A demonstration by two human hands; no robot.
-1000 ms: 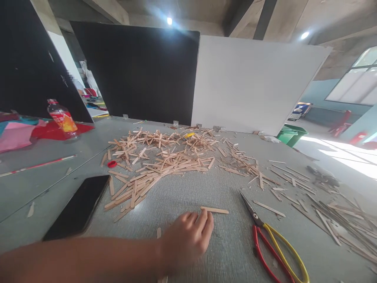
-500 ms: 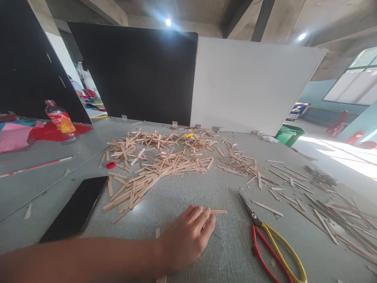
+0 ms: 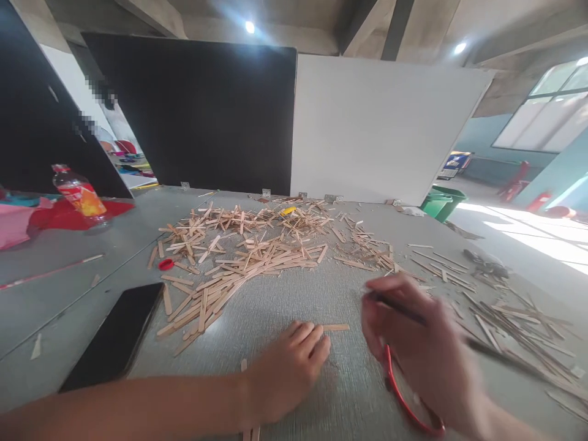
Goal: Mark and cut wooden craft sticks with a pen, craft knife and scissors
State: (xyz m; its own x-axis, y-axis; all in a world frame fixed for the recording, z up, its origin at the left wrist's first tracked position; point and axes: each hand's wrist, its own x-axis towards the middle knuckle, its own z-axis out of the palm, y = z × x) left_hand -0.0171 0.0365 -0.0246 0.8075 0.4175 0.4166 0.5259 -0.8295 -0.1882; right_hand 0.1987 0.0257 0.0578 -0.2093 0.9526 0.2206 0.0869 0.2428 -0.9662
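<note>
My left hand rests on the table with its fingers bent together over a flat wooden craft stick; one end of the stick sticks out to the right of the fingertips. More craft sticks lie partly hidden under that wrist. Blurred by motion, my right hand is above the scissors, its fingers closed around a thin dark pen-like rod. Below it the scissors' red handle shows; the blades and the yellow handle are mostly covered.
Beyond my hands spreads a heap of craft sticks with a red cap. A phone lies left, a bottle behind it. Loose strips are scattered right. Black and white boards stand at the back.
My right hand has come into view from the right, over the scissors, with the dark rod. My left hand stays on the craft stick. The whole view has shifted slightly.
</note>
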